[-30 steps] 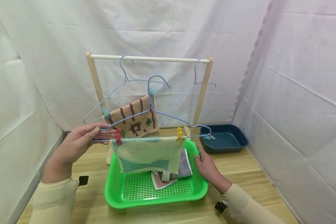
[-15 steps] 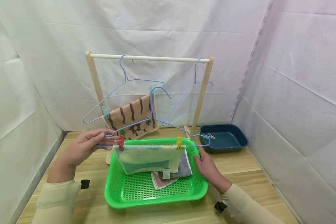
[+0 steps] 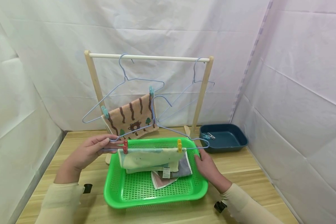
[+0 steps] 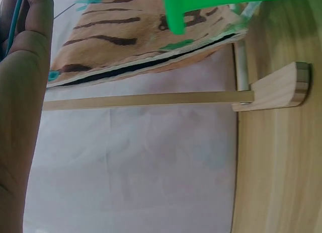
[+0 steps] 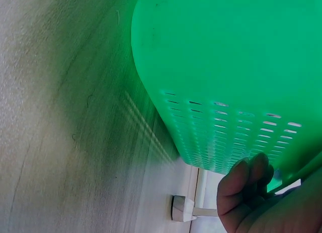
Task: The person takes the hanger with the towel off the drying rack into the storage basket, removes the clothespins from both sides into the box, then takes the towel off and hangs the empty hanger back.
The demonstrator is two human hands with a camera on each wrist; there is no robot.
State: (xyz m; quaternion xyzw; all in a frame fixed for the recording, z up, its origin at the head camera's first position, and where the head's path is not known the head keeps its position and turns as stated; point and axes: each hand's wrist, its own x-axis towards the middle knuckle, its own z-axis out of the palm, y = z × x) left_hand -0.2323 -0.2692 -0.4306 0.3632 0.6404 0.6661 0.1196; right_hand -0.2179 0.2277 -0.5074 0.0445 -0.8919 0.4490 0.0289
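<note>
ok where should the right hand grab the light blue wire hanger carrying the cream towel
Probably the hanger's right end, from the right: its bare wire loop juts past the yellow plastic clip, while the left hand holds the opposite end.

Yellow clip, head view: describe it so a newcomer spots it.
Find the green basket; over it, the left hand holds a blue hanger with a pale cloth clipped along its bottom bar. The yellow clip grips that cloth near its right end. Its colour differs from the red clip opposite and the teal clips on the brown cloth behind.
</note>
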